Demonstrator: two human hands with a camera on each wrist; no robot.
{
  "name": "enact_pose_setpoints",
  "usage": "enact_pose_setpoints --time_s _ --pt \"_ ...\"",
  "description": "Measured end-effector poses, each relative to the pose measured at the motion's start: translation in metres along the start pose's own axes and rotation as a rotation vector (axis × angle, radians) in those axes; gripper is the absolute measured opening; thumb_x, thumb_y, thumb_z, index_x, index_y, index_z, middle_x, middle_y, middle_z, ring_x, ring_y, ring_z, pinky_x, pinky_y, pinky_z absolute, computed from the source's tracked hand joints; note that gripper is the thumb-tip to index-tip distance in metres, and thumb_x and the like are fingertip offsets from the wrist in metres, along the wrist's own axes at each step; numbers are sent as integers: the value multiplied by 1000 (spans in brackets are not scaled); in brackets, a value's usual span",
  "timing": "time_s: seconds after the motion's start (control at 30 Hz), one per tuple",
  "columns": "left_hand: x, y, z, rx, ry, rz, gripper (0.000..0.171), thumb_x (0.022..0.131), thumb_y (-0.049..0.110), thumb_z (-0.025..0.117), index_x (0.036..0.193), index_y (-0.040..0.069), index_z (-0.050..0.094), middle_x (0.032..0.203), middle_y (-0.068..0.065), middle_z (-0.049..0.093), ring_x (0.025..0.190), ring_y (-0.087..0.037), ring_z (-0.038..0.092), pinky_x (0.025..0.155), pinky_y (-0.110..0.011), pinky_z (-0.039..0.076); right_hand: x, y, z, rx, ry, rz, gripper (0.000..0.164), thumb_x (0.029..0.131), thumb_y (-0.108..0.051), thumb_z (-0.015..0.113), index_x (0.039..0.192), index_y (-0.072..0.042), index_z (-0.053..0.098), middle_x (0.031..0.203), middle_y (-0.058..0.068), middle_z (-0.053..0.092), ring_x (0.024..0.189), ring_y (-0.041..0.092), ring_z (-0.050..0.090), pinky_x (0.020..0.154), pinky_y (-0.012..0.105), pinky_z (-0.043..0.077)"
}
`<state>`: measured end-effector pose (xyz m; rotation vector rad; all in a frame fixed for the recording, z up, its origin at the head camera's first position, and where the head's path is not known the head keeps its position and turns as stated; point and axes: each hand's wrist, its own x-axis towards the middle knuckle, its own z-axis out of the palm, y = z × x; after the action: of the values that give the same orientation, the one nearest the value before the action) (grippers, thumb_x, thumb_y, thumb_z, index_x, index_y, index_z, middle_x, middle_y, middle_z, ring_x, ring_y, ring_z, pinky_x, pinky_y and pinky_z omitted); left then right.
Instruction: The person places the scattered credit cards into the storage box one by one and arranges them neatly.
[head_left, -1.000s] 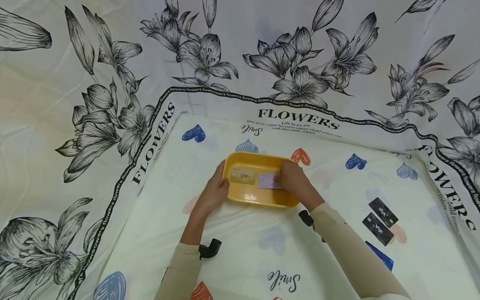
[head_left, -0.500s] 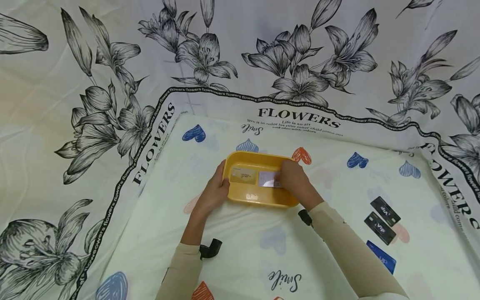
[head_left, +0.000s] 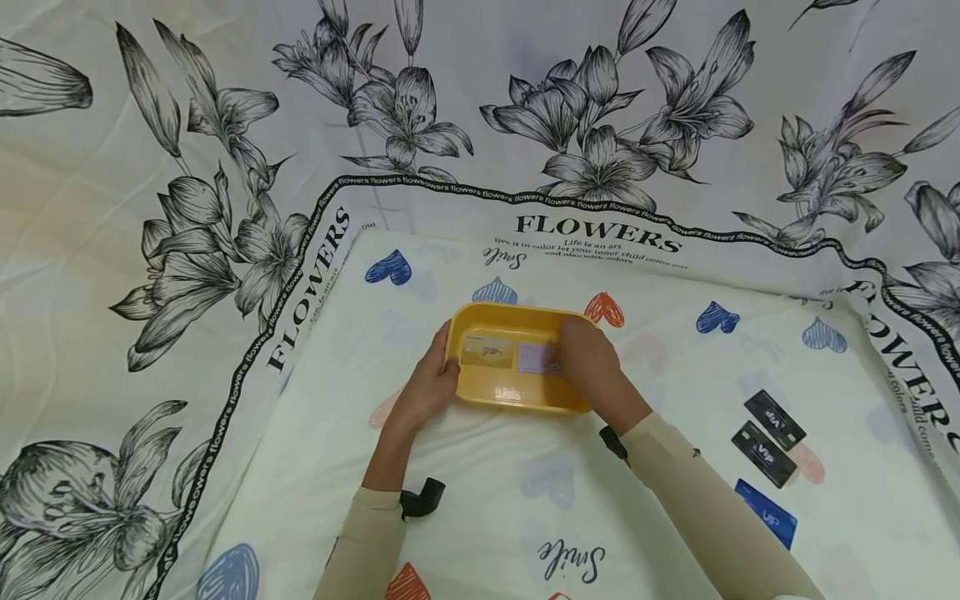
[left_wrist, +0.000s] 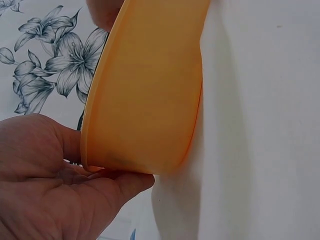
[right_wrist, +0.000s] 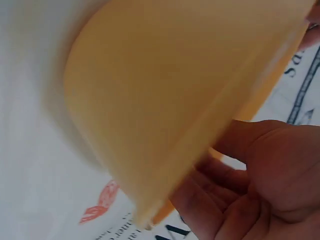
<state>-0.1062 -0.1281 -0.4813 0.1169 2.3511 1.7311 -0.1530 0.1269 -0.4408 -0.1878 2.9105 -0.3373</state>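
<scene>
A yellow plastic tray (head_left: 480, 393) stands on the white heart-printed cloth (head_left: 480, 467). My left hand (head_left: 427, 379) grips its left end; in the left wrist view the thumb and fingers pinch the wall. Inside lie a gold card (head_left: 487, 351) on the left and a lilac card (head_left: 534, 357) to its right. My right hand (head_left: 592, 362) reaches in over the tray's right end, fingers curled at the lilac card's right edge, which they cover. In the right wrist view, the tray wall partly hides these fingers.
Two black VIP cards (head_left: 763, 454) lie side by side on the cloth at the right. Nearer my right sleeve lies a blue VIP card (head_left: 767, 512). Behind the cloth's wavy black border (head_left: 517, 198) are large printed flowers.
The lilac card's glare has faded and my right hand has shifted slightly at its edge. More of the blue card shows beside my sleeve. The left hand and tray stay nearly still.
</scene>
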Motion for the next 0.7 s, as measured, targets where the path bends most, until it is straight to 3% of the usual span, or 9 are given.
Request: enact_pose_setpoints --time_s 0.2,0.37,0.53,0.7 --pt "0 2 -3 -3 15 7 68 109 5 39 171 13 13 175 -10 23 161 -27 20 130 -50 18 -21 -13 -15 19 25 -150 29 103 -22 70 126 -4 72 115 12 76 101 29 70 87 50 62" --pt "-1 4 -9 1 28 -5 68 109 4 39 171 13 12 175 -9 23 162 -25 19 131 -48 17 -45 2 -42 219 18 -165 36 106 -34 66 128 -7 70 120 8 76 105 27 73 87 46 63" --pt "-3 7 -18 3 55 -10 68 110 5 39 171 14 11 175 -8 24 161 -25 21 131 -49 18 -76 55 -78 300 59 -66 49 109 -46 56 139 -7 64 127 15 72 111 35 71 86 51 63" --pt "-4 10 -25 -4 73 -22 68 110 6 39 171 13 11 175 -8 24 161 -25 20 131 -48 18 -104 144 -90 222 -5 120 71 109 -56 47 145 4 53 129 32 67 109 49 68 78 60 60"
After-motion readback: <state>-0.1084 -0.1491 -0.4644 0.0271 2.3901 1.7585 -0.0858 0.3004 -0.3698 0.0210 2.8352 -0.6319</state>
